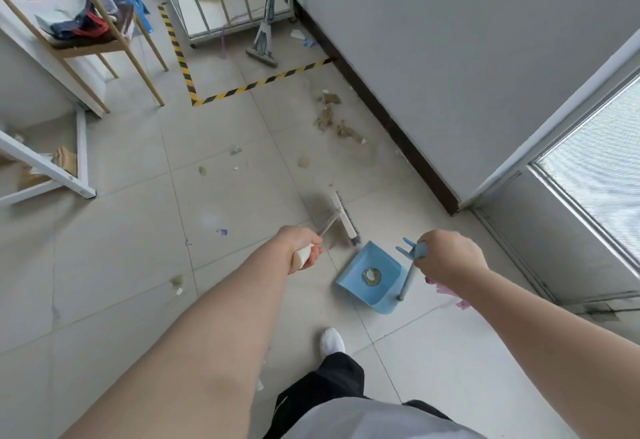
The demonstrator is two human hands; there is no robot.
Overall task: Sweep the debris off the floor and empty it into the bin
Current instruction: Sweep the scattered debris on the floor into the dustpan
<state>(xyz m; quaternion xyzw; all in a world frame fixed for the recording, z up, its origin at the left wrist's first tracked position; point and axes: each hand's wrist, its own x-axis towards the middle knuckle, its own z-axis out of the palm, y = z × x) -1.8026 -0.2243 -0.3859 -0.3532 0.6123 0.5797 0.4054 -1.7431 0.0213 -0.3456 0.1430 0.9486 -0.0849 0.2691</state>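
While the main debris pile (332, 118) lies close to the dark skirting of the wall (391, 134), the broom head (343, 219) is seen nearer to the person, almost straight in front of this pile and well apart from it. The long axis of the broom head runs away from the person, about parallel to the wall. Its near end is just beside the far corner of the blue dustpan (375, 257); whether they touch cannot be told. The bristles are blurred.

The left hand (304, 248) is clamped around the white grip of the broom. The right hand (446, 258) is closed around the top of the dustpan handle (407, 279), which stands nearly upright. The dustpan rests on the floor (225, 196) with its open side turned to the left and forward, toward the broom head. One piece of debris (371, 276) is already inside it.

Loose bits are scattered to the left: one (303, 161) between pile and broom, others (202, 170) farther left, and one (177, 281) near the left forearm. The broom hand is judged to be the nearer one to all of them. It is judged that the broom must be reached forward past the pile and drawn back toward the mouth of the dustpan. No bin can be recognised with certainty.
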